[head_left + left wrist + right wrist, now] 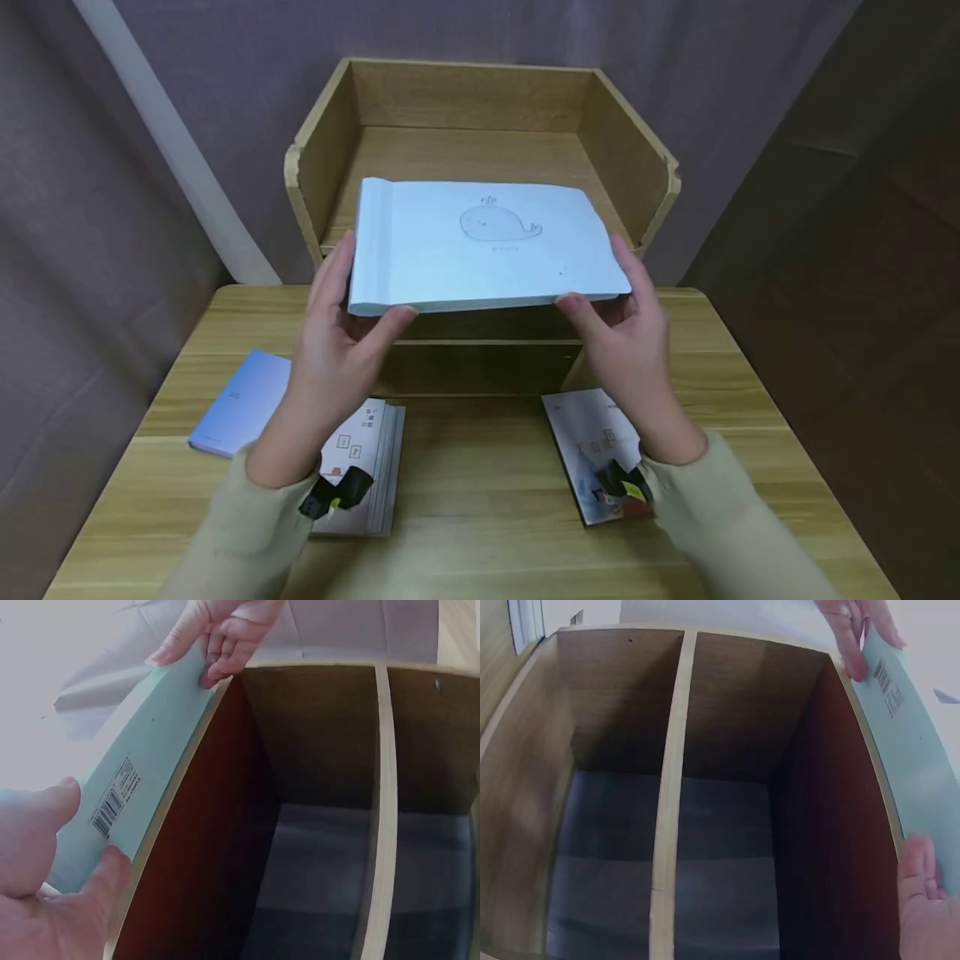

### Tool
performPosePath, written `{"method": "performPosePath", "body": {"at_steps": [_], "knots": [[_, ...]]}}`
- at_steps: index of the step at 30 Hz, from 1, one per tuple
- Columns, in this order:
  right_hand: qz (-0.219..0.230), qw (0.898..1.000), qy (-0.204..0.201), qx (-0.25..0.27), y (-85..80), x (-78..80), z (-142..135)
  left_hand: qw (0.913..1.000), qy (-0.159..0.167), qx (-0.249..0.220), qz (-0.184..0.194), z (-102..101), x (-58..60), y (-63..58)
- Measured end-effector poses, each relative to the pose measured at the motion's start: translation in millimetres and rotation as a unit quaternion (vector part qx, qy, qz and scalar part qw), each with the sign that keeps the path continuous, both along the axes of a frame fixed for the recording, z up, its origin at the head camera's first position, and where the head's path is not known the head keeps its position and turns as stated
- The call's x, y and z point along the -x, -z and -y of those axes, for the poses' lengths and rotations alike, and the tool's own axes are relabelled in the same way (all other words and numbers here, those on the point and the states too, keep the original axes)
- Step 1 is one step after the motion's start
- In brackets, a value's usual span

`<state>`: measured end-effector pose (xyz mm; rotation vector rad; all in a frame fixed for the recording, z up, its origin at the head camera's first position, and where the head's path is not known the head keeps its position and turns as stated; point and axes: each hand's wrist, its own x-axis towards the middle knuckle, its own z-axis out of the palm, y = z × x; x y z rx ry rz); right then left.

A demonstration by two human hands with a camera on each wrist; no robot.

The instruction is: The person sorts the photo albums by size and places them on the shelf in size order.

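Note:
A thick, pale blue rectangular pack [427,250] bears a line drawing of a whale on top. My left hand [333,321] grips its left end, thumb along the front edge. At the right end, my right hand [626,333] holds it the same way. The pack is in front of the open top tray of a wooden shelf [480,100], covering part of it. In the left wrist view, a barcode label [116,801] shows on the pack's mint-coloured side, close along the shelf's top edge. Whether the pack rests on that edge I cannot tell.
Below the tray, the shelf has two compartments split by an upright divider [671,787]. On the wooden table [472,500] lie a blue book [236,404], a stack of pale books [375,492] partly behind my left wrist, and another book [573,442] near my right wrist.

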<state>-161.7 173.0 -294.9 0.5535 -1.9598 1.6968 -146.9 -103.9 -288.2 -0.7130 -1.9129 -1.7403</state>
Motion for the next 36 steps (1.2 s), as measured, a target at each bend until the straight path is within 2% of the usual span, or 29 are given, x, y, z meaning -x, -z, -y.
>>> {"method": "performPosePath", "body": {"at_steps": [1,3,6,8,10,14,22,24,30,36], "knots": [[0.001,1.000,0.004,-0.002,-1.3,1.6,0.0,0.9999,-0.008,0.010,0.003,0.7,1.7,-0.4],[0.008,1.000,0.008,-0.006,-5.7,2.9,1.4,0.9976,-0.043,0.054,0.000,2.5,5.7,-1.8],[0.018,1.000,0.003,-0.012,-15.8,2.1,6.1,0.9907,-0.087,0.104,0.005,5.9,14.3,2.1],[0.025,0.999,0.002,-0.020,-22.3,0.7,10.1,0.9844,-0.114,0.134,0.005,6.0,16.6,0.4],[0.034,0.999,0.003,-0.025,-26.4,0.7,13.1,0.9834,-0.121,0.134,0.014,5.4,18.4,-0.3],[0.047,0.998,0.009,-0.030,-30.2,5.9,17.1,0.9795,-0.145,0.140,0.005,4.0,25.6,-1.4],[0.081,0.995,0.046,-0.044,-33.6,18.7,20.9,0.9771,-0.155,0.144,0.021,1.1,42.6,-4.2],[0.087,0.993,0.061,-0.047,-34.6,20.1,22.0,0.9728,-0.171,0.156,0.020,0.3,45.7,-4.8],[0.099,0.991,0.084,-0.036,-35.5,21.1,26.4,0.9498,-0.231,0.210,-0.011,-1.1,52.1,-8.1],[0.096,0.991,0.088,-0.029,-36.1,18.7,29.7,0.9478,-0.241,0.209,0.003,-2.4,49.8,-12.0]]}}
